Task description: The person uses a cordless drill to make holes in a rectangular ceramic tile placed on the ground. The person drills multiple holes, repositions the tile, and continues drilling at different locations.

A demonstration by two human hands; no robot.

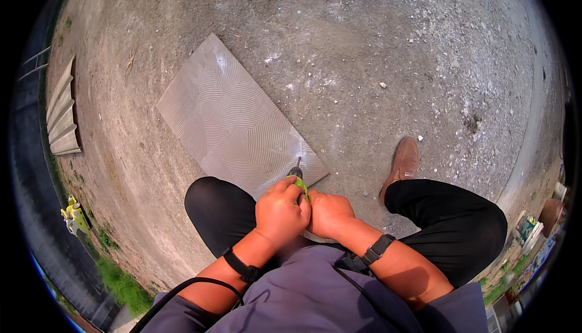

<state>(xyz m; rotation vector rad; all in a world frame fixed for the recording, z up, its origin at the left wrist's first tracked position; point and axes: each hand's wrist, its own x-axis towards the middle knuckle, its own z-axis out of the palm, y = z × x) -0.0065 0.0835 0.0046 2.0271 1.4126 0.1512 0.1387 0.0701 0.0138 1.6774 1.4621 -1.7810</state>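
Note:
Close in front of my body, both hands are closed around a drill [296, 172] with a green body and a dark chuck. My left hand [280, 209] wraps over its left side, and my right hand [329, 213] grips it from the right. Most of the drill's body is hidden under my fingers. Its thin bit points away from me, over the near corner of a grey rectangular tile [227, 99] with curved ridged lines. Pale, dusty-looking marks show by the bit tip. I cannot tell whether the tip touches the tile, which lies flat on the ground.
My bent knees flank the work, with a brown shoe [406, 158] at the right. Small white rubble lies over the dirt ground [364, 42]. A corrugated sheet [63, 112] and a yellow-and-white object [74, 216] lie far left. Assorted items [528, 233] stand along the right edge.

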